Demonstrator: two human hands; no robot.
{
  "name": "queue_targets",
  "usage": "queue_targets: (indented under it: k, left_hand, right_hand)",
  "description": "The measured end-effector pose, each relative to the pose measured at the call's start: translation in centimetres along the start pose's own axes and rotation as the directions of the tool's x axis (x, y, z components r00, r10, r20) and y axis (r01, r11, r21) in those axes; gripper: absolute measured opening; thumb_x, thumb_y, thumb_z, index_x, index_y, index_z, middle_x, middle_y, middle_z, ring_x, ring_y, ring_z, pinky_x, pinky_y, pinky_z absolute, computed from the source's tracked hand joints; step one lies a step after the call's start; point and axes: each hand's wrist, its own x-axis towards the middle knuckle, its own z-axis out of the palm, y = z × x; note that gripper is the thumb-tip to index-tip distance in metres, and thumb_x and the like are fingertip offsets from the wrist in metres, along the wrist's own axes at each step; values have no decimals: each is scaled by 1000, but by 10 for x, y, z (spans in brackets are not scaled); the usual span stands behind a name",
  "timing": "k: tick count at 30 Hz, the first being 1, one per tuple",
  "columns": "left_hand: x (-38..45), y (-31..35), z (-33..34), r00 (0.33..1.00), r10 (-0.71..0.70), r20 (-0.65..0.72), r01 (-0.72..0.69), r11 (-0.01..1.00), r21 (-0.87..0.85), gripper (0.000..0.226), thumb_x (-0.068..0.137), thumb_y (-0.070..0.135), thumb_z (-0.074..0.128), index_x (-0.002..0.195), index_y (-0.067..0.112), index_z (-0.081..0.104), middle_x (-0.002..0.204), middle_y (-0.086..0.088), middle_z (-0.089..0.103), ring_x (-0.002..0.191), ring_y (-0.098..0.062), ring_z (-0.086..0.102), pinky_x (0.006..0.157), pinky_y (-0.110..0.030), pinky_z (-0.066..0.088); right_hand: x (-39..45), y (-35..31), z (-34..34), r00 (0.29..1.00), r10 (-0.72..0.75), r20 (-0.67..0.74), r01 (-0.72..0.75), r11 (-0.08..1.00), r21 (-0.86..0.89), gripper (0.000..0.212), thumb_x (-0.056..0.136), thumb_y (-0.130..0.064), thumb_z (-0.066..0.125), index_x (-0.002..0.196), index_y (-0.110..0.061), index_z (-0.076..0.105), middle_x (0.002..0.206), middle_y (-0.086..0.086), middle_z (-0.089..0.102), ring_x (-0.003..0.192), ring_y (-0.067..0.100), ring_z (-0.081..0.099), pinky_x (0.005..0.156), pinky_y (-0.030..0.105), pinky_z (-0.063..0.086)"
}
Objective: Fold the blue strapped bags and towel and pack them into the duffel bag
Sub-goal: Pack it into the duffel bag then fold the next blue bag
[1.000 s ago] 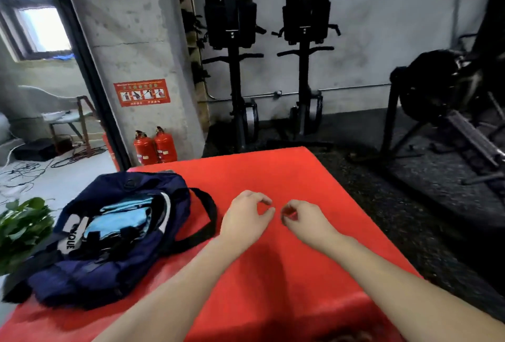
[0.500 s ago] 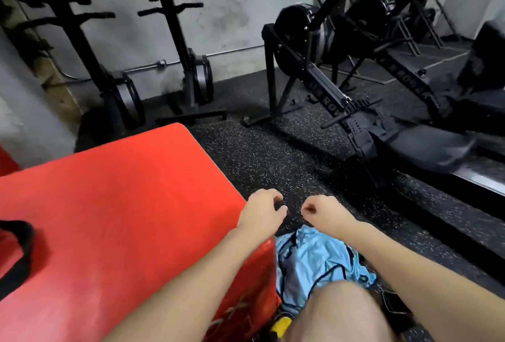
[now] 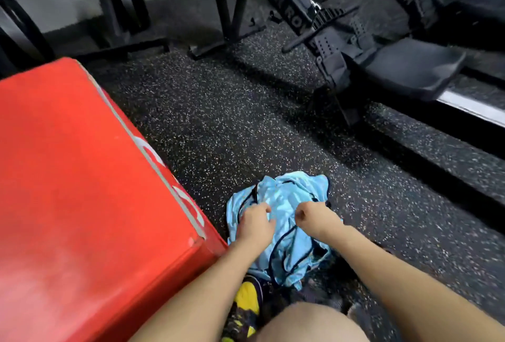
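Head view: light blue strapped bag [image 3: 284, 235] lies crumpled on the black speckled floor [image 3: 246, 128], just beside the near corner of the red foam box [image 3: 82, 191]; dark cords loop across the fabric; left hand [image 3: 255, 225] is over the bag's left part, fingers curled downward, whether they grasp cloth cannot be told; right hand [image 3: 311, 217] is over the bag's right part, fingers clenched into a fist, and whether it pinches fabric or cord cannot be told; a bare knee [image 3: 308, 322] and a yellow-and-dark shoe [image 3: 246, 303] sit below the bag; black rowing machine [image 3: 355, 40] stands beyond, well apart.
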Motion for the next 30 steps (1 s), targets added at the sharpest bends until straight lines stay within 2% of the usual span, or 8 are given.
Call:
queue_targets:
  k: [3,5,9,15,18,22,26,30]
  left_hand:
    - [15,-16,30,998,-36,46,35,999,21,31,89,21,66,119,17,67,111,-13,69,109,-31,62,93,-37,49]
    - [22,-23,43,997,-47,69,45,998,38,31,87,23,67,118,18,66,111,-13,68,110,-31,61,93,-37,48]
    - [35,-34,64,989,-101,108,98,995,36,33,88,30,70,120,23,64,117,-10,61,111,-30,57,94,-39,49]
    - [41,-41,80,986,-112,125,110,994,19,33,88,29,73,119,21,66,113,-6,65,102,-26,62,93,-37,51]
    - [41,-41,81,986,-114,122,113,993,19,34,86,33,74,117,21,66,107,-6,66,99,-26,63,90,-38,52]
    - [37,-36,77,984,-130,123,131,991,1,42,84,42,76,120,25,64,113,0,65,102,-22,63,89,-37,53]
    - [32,-17,65,991,-96,93,90,994,65,42,86,47,70,123,29,63,120,3,62,108,-23,61,86,-33,50]
    - [24,12,40,996,-77,-49,80,993,83,21,94,35,58,111,26,66,113,0,64,108,-26,62,85,-36,48]
  right_hand:
    - [21,16,28,997,21,69,-18,999,-44,22,91,-27,54,110,-24,64,114,9,66,108,31,62,83,37,53]
    - [31,24,42,994,19,104,-12,998,-64,33,90,-24,56,124,-23,59,117,9,66,111,31,61,84,39,53]
    - [50,36,63,994,-13,106,25,993,-116,44,90,-18,56,134,-22,51,119,11,64,110,32,61,76,38,49]
    - [63,53,84,999,-14,41,19,992,-127,37,93,-9,48,125,-27,56,118,4,55,99,32,64,72,34,47]
    - [65,55,85,1000,-21,-14,20,999,-27,21,97,-22,52,114,-25,63,110,2,53,97,30,62,74,37,50]
    - [64,53,78,994,-89,-67,98,983,157,16,94,-28,62,107,-20,66,107,-3,49,93,20,60,83,38,51]
    - [56,40,56,983,-153,-98,174,952,253,11,92,-27,67,98,-17,66,97,-3,61,83,15,60,79,33,49]
    - [39,21,22,969,-197,-151,234,928,291,13,95,-30,65,97,-17,63,90,-4,70,69,13,58,69,31,46]
